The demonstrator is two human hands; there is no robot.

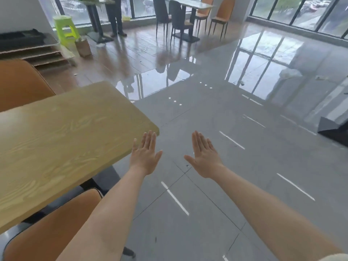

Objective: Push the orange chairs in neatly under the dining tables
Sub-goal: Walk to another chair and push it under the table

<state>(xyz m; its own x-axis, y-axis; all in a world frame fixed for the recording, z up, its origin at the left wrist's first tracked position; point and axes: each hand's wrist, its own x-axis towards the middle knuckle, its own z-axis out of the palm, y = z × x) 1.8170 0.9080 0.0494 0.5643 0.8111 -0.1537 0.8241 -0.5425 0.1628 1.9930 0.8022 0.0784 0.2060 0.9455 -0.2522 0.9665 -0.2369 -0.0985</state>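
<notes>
**A:** Which step is this?

**B:** Between chairs, I'd judge. The left hand (145,157) and right hand (204,159) are held out flat above the grey floor (235,194). The fingers (150,140) are straight and close together, holding nothing and touching nothing.

**A:** And the chairs?

**B:** The near orange chair (52,228) sits at the lower left, its seat partly beneath the wooden tabletop (66,138). I can't tell whether it's fully in. A second orange chair (20,81) shows beyond the tabletop, upper left. The far orange chairs (223,12) stand on the right side of the far table (188,2) by the windows, seemingly drawn out a little.

**A:** So what next?

**B:** Probably a walk to that far pair. Then both hands on a backrest and a straight slide in, with the legs square to the table.

**A:** Any containers?

**B:** Only a brown paper bag (83,47) on the floor beside the green stool (65,27). Its contents are hidden.
</notes>
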